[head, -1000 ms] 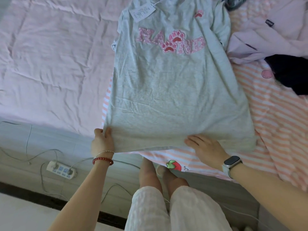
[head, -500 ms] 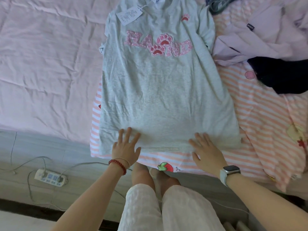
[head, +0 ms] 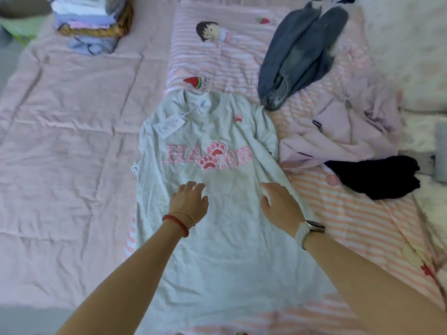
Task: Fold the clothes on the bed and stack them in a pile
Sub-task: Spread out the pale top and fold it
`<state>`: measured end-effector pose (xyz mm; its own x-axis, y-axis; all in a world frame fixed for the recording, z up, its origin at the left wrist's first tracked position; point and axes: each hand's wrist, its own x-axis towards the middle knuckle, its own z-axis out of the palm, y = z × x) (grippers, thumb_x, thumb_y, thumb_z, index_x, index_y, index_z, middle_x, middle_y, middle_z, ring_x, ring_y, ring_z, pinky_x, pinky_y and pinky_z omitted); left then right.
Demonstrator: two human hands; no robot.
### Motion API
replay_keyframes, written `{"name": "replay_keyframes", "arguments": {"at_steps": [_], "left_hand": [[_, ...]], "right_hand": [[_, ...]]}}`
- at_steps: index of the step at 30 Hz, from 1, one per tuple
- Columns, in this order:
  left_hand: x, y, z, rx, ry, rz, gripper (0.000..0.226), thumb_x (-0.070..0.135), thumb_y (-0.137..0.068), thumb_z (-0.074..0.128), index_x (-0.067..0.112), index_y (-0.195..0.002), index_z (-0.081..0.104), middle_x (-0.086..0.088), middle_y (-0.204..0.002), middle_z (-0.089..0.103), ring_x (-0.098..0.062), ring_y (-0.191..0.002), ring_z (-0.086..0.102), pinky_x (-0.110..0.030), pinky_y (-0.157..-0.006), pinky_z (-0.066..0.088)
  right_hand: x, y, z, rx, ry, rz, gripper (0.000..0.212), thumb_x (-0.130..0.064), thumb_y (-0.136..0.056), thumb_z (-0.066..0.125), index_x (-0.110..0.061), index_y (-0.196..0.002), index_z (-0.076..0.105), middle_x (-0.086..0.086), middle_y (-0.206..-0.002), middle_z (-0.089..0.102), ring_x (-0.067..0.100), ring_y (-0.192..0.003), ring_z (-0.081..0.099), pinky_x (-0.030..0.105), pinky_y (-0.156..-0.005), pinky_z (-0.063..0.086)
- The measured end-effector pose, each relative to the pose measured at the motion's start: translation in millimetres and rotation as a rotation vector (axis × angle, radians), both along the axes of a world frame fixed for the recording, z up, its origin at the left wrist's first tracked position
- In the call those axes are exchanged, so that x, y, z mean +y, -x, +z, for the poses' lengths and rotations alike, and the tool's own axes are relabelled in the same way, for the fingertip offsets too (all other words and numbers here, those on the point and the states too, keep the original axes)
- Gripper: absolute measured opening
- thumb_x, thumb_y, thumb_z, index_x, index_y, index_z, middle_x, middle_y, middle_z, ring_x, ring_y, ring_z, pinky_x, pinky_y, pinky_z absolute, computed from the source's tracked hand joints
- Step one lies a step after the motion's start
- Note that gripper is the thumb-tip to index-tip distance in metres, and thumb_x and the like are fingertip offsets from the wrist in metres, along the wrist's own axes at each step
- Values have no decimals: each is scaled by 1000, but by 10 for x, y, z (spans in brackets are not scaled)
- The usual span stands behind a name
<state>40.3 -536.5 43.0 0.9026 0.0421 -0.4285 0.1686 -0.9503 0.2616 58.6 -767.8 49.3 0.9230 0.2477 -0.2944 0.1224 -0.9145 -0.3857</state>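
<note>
Grey marl jersey, soft and faintly creased, forms the T-shirt (head: 217, 238) spread face-up and flat across the near half of the bed; its neckline points away from the person, its hem runs toward the lower edge of the view. Raised pink lettering with 2 paw-print motifs crosses the chest, and a smaller paw patch sits near one shoulder; a white rectangular paper tag (head: 169, 124) on a thin string lies beside the collar. The left hand (head: 189, 201), wearing a red bead bracelet (head: 176, 224) and a fine chain at the wrist, rests palm-down on the shirt just below the lettering, fingers loosely spread and released, grasping nothing; the right hand (head: 280, 205), with a pale-strapped smartwatch (head: 310, 229) at the wrist, lies likewise flat on the fabric, fingers extended and relaxed. Beneath the shirt lies a pink-and-white striped blanket (head: 350, 226) printed with cartoon figures and strawberries, smooth in texture; to its left a pale pink quilted sheet (head: 67, 153) shows stitched squares and fine wrinkles. Unfolded garments lie well apart from the hands, on the right: blue denim jeans (head: 297, 54), heavy and doubled over; a lilac garment (head: 338, 134), thin and crumpled, touching the shirt's sleeve; a black garment (head: 377, 176), bunched. At the far left corner stands the pile of folded clothes (head: 89, 22), layered in flat slabs of white, lilac, mustard and blue.
</note>
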Motion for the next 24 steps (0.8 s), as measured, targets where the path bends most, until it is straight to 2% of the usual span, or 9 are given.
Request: {"name": "replay_keyframes", "arguments": {"at_steps": [3,7,10,13,16,18,20,22,24], "left_hand": [[-7,-538,-151,-12,25,-59,48,32,-95,40,25,-142,30,-3,-150,29,-26,-135,29,-43,-104,35],[-90,-1057,-529,-7,-16,-174,61,45,-95,37,34,-147,8,4,-157,-1,-27,-144,1,-52,-114,14],[-172,-1378,-813,-55,-68,-216,66,59,-91,30,41,-146,-2,6,-157,-10,-29,-143,-13,-60,-111,2],[-260,-1572,-1015,-2,-69,-166,69,70,-85,24,45,-143,-4,6,-156,-17,-32,-141,-20,-68,-105,-2],[-316,-1626,-1146,73,-79,-130,71,73,-82,24,47,-142,-4,7,-154,-21,-33,-139,-25,-70,-101,-8],[-336,-1633,-1148,81,-84,-117,70,72,-82,27,47,-142,1,8,-155,-18,-32,-139,-23,-70,-101,-8],[-365,-1660,-1080,49,-61,-53,65,66,-84,35,45,-142,13,8,-156,-8,-30,-141,-17,-70,-102,-5],[-435,-1754,-976,-28,-14,46,59,57,-87,40,39,-141,23,7,-156,3,-26,-143,-7,-68,-106,0],[-564,-1899,-874,-112,53,93,61,54,-89,41,35,-143,22,6,-156,6,-23,-144,-4,-63,-109,0]], "right_hand": [[22,-559,-93,-35,-104,-182,34,-13,-95,38,-7,-128,46,12,-123,50,28,-116,44,37,-95,39],[-24,-1288,-268,-166,-205,-339,22,-5,-96,35,1,-108,53,22,-107,55,28,-97,48,27,-78,33],[-65,-1849,-432,-229,-235,-378,28,-2,-97,37,7,-119,51,23,-120,55,32,-111,49,24,-86,33],[-123,-2275,-550,-99,-273,-450,37,-9,-99,35,4,-133,39,20,-128,51,31,-117,47,21,-88,33],[-136,-2533,-663,218,-242,-448,46,-27,-97,43,-9,-139,35,6,-110,55,22,-100,50,19,-76,33],[-123,-2599,-756,345,-198,-395,24,-30,-93,50,-14,-109,55,6,-96,58,24,-92,54,30,-76,40],[-138,-2606,-799,356,-248,-402,20,-22,-91,50,-12,-73,51,6,-75,55,24,-73,52,28,-61,39],[-238,-2622,-725,254,-349,-466,26,-15,-91,47,-17,-66,42,-1,-67,45,13,-62,42,19,-53,31],[-420,-2682,-576,141,-454,-576,17,-17,-92,44,-13,-75,46,-1,-73,45,9,-65,40,17,-53,31]]}}
